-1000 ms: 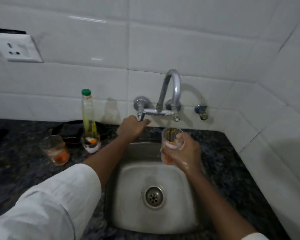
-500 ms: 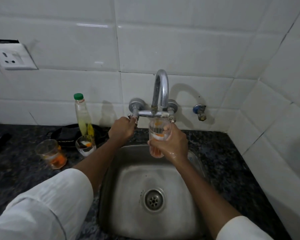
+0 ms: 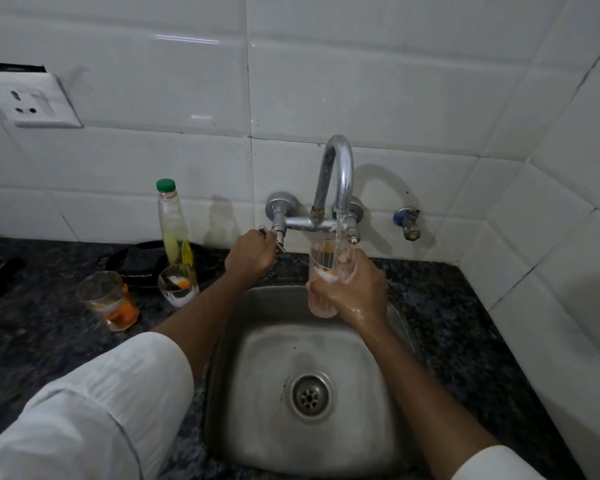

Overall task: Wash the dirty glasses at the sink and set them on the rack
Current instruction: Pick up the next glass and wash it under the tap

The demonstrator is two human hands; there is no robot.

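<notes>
My right hand (image 3: 355, 291) grips a clear ribbed glass (image 3: 324, 271) with orange residue, upright over the steel sink (image 3: 257, 393). A thin stream of water runs from the curved tap spout (image 3: 340, 174) into it. My left hand (image 3: 250, 254) grips the left tap handle (image 3: 269, 232). Two more dirty glasses stand on the dark counter to the left: one with orange dregs (image 3: 108, 299), one with white and orange residue (image 3: 178, 284). No rack is in view.
A bottle with a green cap (image 3: 170, 223) stands behind the glasses beside a black pan holding a dark sponge (image 3: 139, 259). A wall socket (image 3: 32, 102) sits upper left. A small blue valve (image 3: 407, 221) juts from the tiled wall right of the tap.
My left hand has closed on the tap handle and water now flows. My right hand has brought the glass under the spout.
</notes>
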